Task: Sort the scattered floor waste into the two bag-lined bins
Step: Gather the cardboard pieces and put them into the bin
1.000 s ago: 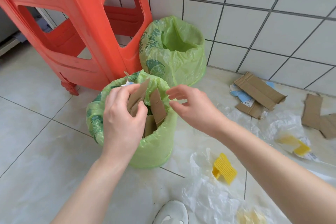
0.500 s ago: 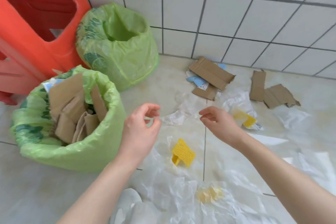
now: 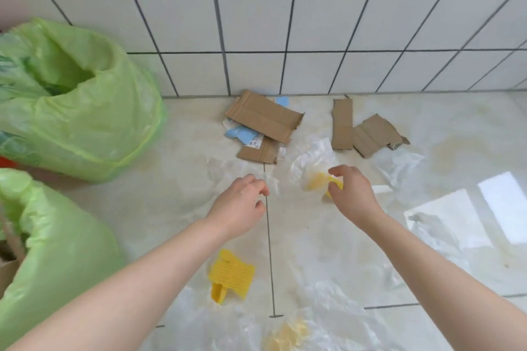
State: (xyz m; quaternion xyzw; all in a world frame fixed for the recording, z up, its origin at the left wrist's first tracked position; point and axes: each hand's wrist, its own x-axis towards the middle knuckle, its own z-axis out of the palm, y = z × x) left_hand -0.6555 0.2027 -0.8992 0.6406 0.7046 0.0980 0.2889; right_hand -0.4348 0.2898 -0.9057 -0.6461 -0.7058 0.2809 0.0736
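- Pale floor tiles (image 3: 176, 208) are filling my view, with the white tiled wall (image 3: 313, 23) at 12 o'clock; a second ago I was looking down into the near bin, so the view is now swinging right, toward the waste.
- At 8 o'clock the near bin (image 3: 57, 251) is showing only its edge, with brown cardboard inside; the far bin (image 3: 79, 111) is sitting at 10 o'clock.
- Both hands were at the near bin's mouth one second ago, pushing cardboard in; now they are reaching out over the floor, holding nothing.
- My left hand (image 3: 238, 204) is hovering near the centre, fingers loosely curled, empty.
- My right hand (image 3: 349, 194) is arriving over a yellow piece (image 3: 315, 181) lying in clear wrapping, fingers apart around it; I cannot tell if they are touching it yet.
- I am judging that one cardboard load is finished and the next pick is starting.
- Much is remaining: the cardboard pieces (image 3: 263, 117) at 12 o'clock, torn cardboard (image 3: 368, 134) at 1 o'clock, a yellow card (image 3: 232, 273) at 6 o'clock, and clear plastic film (image 3: 328, 308) scattered around.
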